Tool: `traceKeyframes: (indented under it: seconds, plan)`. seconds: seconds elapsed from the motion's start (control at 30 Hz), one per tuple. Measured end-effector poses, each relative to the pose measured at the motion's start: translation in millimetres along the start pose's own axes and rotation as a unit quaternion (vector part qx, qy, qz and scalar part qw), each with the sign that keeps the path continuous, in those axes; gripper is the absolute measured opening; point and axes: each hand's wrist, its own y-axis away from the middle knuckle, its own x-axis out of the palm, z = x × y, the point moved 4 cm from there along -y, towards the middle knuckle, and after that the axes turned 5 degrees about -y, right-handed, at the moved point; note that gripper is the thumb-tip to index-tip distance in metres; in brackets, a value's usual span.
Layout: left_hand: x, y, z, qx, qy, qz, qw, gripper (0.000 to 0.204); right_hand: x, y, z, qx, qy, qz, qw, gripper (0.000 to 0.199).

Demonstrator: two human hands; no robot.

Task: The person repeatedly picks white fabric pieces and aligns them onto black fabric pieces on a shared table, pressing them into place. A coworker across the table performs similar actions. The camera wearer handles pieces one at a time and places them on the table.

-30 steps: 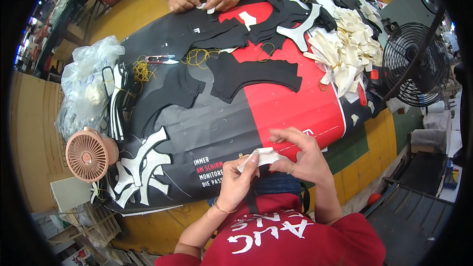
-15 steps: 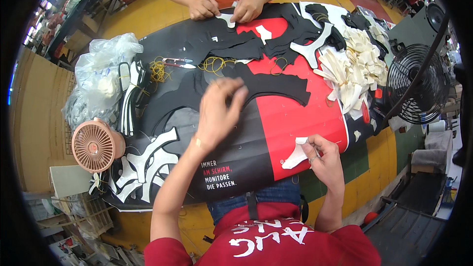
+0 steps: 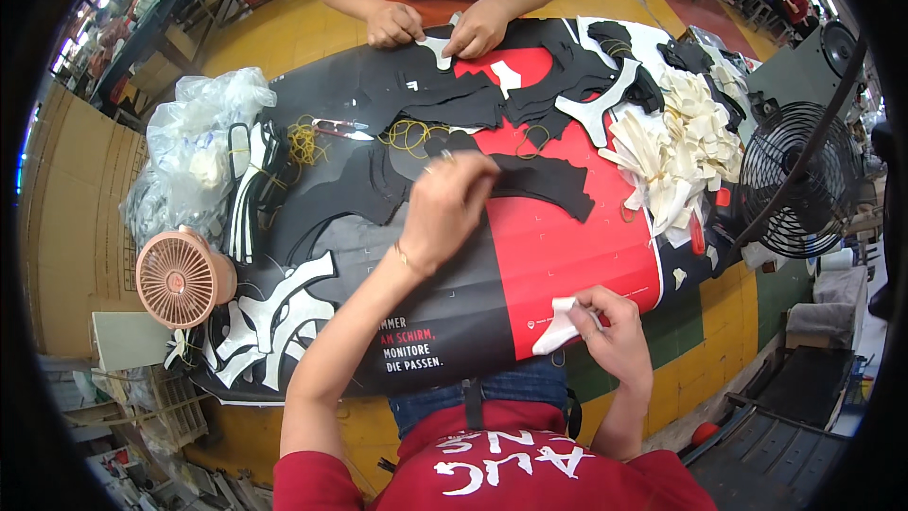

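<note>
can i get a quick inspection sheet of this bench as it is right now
surface: table covered by a black and red printed sheet
job's things: left hand reaches to a black cut piece; right hand holds a small white piece at the near edge
clutter: heap of white cut pieces, yellow rubber bands, snips, clear plastic bags, white shapes, small pink fan
grippers: left fingers pinched together on the black piece, grip unclear; right closed on the white piece
cables: nothing seen
surroundings: black floor fan at right; another person's hands work on a white piece across the table; yellow floor
</note>
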Motion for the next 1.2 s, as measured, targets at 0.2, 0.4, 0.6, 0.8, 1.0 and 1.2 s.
traceKeyframes:
  seconds: [0.2, 0.4, 0.6, 0.8, 1.0, 1.2]
  plan:
    - [-44.2, 56.9, -87.3, -0.031, 0.190, 0.035, 0.981, 0.023, -19.6, 15.5, 20.9, -0.050, -0.125, 0.228, 0.964, 0.014]
    - [-38.9, 99.3, -41.4, -0.238, 0.031, 0.036, 0.970, 0.026, 10.1, -1.4, 29.6, -0.056, -0.070, 0.175, 0.980, 0.016]
    - [-61.9, 139.1, -35.1, -0.190, -0.161, 0.058, 0.967, 0.042, 67.1, -28.8, 38.4, -0.052, 0.013, 0.109, 0.993, 0.010]
    - [-98.4, 171.8, -34.5, -0.209, -0.183, 0.084, 0.957, 0.029, 98.7, -54.7, 39.3, -0.058, -0.051, 0.144, 0.987, 0.019]
    - [-92.2, 207.9, -50.3, -0.188, -0.214, 0.126, 0.950, 0.035, 121.4, -68.5, 39.0, -0.045, 0.010, 0.250, 0.967, 0.030]
    - [-88.8, 217.3, -45.7, -0.170, -0.213, 0.118, 0.955, 0.038, 126.6, -71.9, 50.0, -0.071, 0.056, 0.230, 0.969, 0.023]
